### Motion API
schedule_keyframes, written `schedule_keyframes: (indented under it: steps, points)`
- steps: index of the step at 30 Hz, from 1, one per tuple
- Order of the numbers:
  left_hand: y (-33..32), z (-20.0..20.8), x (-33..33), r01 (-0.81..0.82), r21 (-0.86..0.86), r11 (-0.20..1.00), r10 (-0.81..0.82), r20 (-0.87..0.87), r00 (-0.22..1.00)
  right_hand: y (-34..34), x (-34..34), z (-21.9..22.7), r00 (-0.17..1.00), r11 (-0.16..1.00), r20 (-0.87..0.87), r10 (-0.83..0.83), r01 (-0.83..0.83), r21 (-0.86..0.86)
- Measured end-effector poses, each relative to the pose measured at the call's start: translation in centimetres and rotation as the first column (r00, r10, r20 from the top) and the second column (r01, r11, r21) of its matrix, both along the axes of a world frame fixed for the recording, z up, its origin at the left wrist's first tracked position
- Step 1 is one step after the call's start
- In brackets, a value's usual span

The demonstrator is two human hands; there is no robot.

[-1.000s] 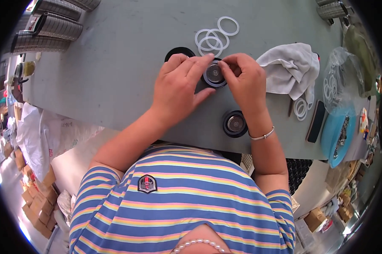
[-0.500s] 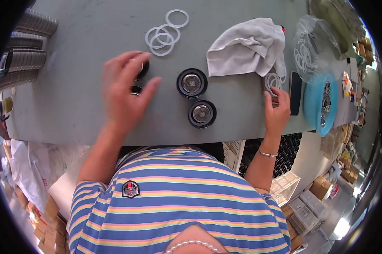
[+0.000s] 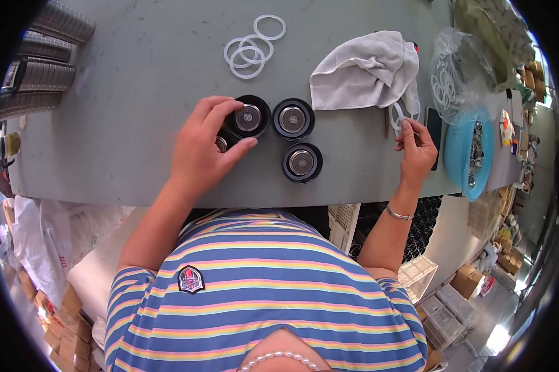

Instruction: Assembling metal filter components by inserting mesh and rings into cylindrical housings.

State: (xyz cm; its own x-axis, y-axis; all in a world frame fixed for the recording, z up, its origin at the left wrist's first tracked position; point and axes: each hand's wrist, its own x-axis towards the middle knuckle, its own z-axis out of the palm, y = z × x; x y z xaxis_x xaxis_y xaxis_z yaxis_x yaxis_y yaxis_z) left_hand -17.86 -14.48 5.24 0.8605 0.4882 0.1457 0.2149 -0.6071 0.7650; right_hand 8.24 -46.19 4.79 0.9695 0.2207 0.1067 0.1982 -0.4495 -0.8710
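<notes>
My left hand curves around a black round cap with a metal mesh centre, fingers at its far left rim and thumb at its near side. A second black cap shows partly, under that hand between thumb and fingers. Just to the right stand two more caps, a far one and a nearer one. My right hand pinches a white sealing ring between thumb and fingertips, close to the crumpled cloth. Whether it holds more than one ring is hard to see.
Several white rings lie overlapping at the far middle. A dark phone, a blue basin with metal parts and a clear bag of rings are at the right. Stacked metal cylinders stand far left.
My left hand has moved right and now grips a cap, which has come beside the other two. My right hand has lifted a ring away from the small pile by the cloth.
</notes>
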Motion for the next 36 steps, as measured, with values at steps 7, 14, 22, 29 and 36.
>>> schedule_keyframes:
  steps: [7,14,22,29,36]
  points:
    - [0.9,-0.5,-0.5,0.056,-0.037,0.998,-0.056,0.011,0.998,0.8,0.5,0.3,0.992,0.984,-0.107,0.067,-0.048,0.172]
    - [0.9,-0.4,-0.7,0.044,-0.065,0.997,-0.044,0.014,0.999,8.9,-4.7,4.1,0.871,0.889,-0.352,0.344,-0.182,0.42]
    - [1.1,-0.7,-0.8,0.031,-0.174,0.984,-0.029,0.015,0.999,19.5,-9.8,2.4,0.714,0.735,-0.275,0.644,-0.677,-0.037]
    - [0.8,-0.5,-0.9,0.064,-0.028,0.998,-0.064,-0.015,0.998,17.2,-8.2,3.5,0.893,0.88,-0.134,0.43,-0.448,-0.158]
    - [0.2,-0.2,0.1,0.079,0.174,0.982,-0.064,-0.087,0.994,3.3,-1.2,0.8,0.991,0.8,0.126,0.036,0.047,-0.599]
